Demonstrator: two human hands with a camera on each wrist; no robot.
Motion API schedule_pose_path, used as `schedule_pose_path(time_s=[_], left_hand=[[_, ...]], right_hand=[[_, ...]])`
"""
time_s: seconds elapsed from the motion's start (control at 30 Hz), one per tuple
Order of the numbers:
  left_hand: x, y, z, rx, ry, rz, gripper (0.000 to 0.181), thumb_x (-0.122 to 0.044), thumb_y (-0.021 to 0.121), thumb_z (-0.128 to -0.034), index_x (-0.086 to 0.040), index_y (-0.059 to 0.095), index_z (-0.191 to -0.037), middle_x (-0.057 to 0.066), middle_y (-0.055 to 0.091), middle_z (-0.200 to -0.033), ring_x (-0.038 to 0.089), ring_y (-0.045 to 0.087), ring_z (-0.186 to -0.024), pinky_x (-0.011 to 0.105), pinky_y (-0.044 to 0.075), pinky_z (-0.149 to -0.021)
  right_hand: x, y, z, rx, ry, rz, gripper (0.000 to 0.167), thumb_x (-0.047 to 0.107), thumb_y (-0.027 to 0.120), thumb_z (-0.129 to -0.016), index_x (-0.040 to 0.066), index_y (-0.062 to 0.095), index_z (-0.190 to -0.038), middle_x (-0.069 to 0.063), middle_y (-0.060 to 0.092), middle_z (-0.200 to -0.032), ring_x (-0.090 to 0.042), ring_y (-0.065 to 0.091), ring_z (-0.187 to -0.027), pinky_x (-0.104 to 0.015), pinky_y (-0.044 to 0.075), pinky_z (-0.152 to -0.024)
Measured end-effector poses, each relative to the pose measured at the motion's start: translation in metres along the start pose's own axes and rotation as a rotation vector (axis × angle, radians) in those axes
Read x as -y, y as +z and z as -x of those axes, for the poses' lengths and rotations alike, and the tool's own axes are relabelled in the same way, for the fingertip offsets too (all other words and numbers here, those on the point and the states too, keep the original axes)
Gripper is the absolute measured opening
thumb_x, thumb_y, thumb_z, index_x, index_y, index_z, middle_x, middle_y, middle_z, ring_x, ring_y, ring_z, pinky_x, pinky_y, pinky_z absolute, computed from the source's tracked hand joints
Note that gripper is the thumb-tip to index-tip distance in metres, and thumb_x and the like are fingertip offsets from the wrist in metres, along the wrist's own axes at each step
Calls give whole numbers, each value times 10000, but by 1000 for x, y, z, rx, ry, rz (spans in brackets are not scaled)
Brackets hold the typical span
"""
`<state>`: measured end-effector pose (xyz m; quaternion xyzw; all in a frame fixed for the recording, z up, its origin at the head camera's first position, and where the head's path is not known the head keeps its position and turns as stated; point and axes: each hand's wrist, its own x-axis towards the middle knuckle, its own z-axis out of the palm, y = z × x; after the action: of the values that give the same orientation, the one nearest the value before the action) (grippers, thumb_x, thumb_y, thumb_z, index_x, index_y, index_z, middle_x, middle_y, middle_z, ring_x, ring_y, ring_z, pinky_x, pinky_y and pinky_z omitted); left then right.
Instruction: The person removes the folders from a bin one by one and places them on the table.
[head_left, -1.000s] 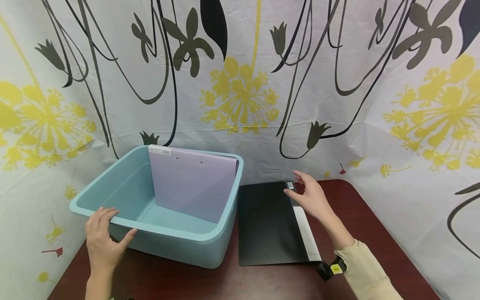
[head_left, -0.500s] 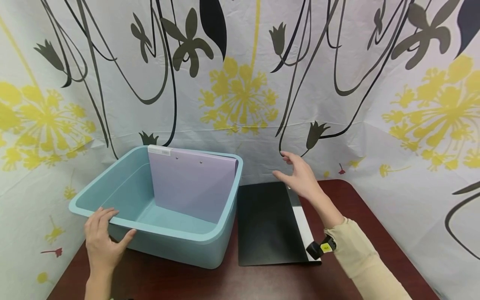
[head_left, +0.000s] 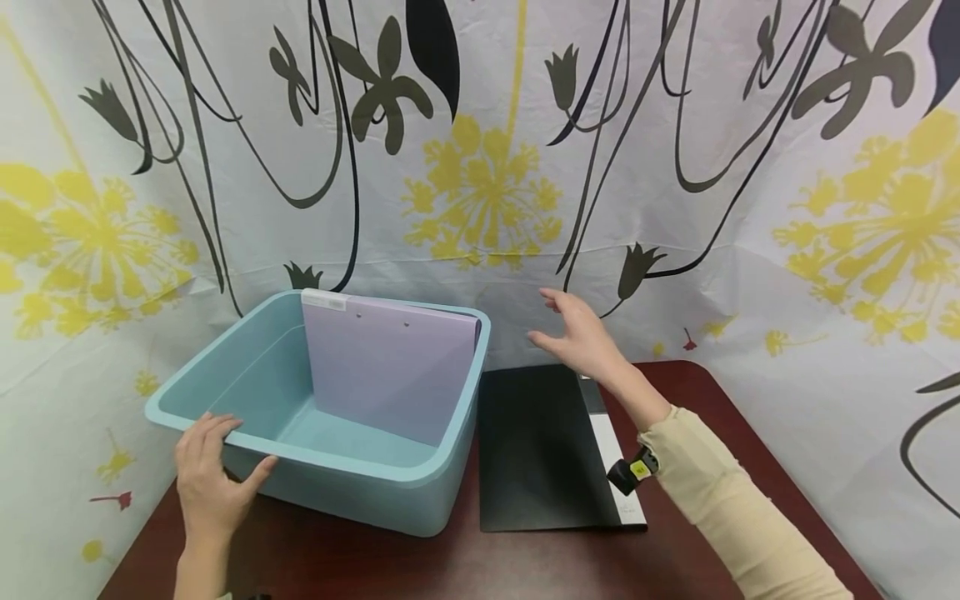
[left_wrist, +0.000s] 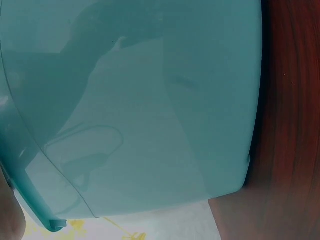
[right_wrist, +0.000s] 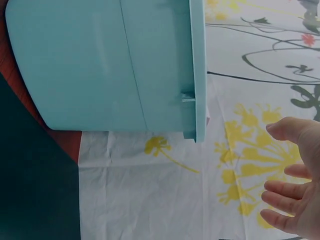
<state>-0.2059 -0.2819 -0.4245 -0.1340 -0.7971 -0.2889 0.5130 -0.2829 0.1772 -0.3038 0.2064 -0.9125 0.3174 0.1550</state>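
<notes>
My left hand (head_left: pixel 210 479) grips the near rim of the light blue plastic tub (head_left: pixel 337 464) toward its left corner, fingers hooked over the edge, thumb on the outside; the left wrist view is mostly tub wall, so finger detail comes from the head view. Lilac file folder (head_left: pixel 390 367) is inside the tub, standing on edge and leaning on the back wall, two rivets and a white label along its top, upper edge about level with the rim. My right hand (head_left: pixel 581 337) is free in the air, thumb and fingers spread apart, over the far end of the black file folder (head_left: pixel 543 450). That one lies flat on the dark red table (head_left: pixel 300 542) just right of the tub, white strip (head_left: pixel 609 446) down its right side. Floral cloth (head_left: pixel 487 83) behind; beige sleeve (head_left: pixel 720 492) and small black camera (head_left: pixel 628 473) at my right wrist.
</notes>
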Motion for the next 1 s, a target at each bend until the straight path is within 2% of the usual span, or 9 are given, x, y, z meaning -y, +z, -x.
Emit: schedule_pose_path(time_s=[0.37, 0.5, 0.67, 1.0], left_hand=[[-1, -1, 0, 22, -13, 15, 829, -697, 564, -701, 79, 576, -992, 261, 540, -1038, 469, 395, -1138, 490, 202, -1045], [-1, -2, 0, 22, -19, 17, 830, -699, 566, -698, 77, 578, -994, 260, 541, -1041, 466, 394, -1135, 487, 201, -1045], [-2, -1, 1, 22, -27, 26, 829, -694, 576, -694, 80, 580, -994, 261, 543, -1039, 465, 394, -1130, 496, 199, -1044], [-3, -1, 0, 11, -29, 35, 827, -688, 588, -689, 79, 583, -999, 258, 543, -1040, 461, 390, -1140, 481, 195, -1053]], right_hand=[[15, 7, -26, 70, -93, 11, 611, 266, 644, -838, 22, 400, -1343, -169, 477, -1282, -298, 470, -1154, -450, 388, -934], [21, 16, -37, 89, -154, 2, 599, 256, 649, -836, 19, 412, -1332, -164, 478, -1277, -297, 478, -1141, -431, 392, -931], [21, 31, -42, 83, -217, 44, 587, 239, 669, -820, 10, 435, -1308, -164, 499, -1241, -285, 489, -1113, -416, 404, -913], [14, 55, -49, 96, -211, 10, 610, 240, 691, -794, 17, 443, -1304, -143, 484, -1259, -264, 466, -1124, -419, 387, -927]])
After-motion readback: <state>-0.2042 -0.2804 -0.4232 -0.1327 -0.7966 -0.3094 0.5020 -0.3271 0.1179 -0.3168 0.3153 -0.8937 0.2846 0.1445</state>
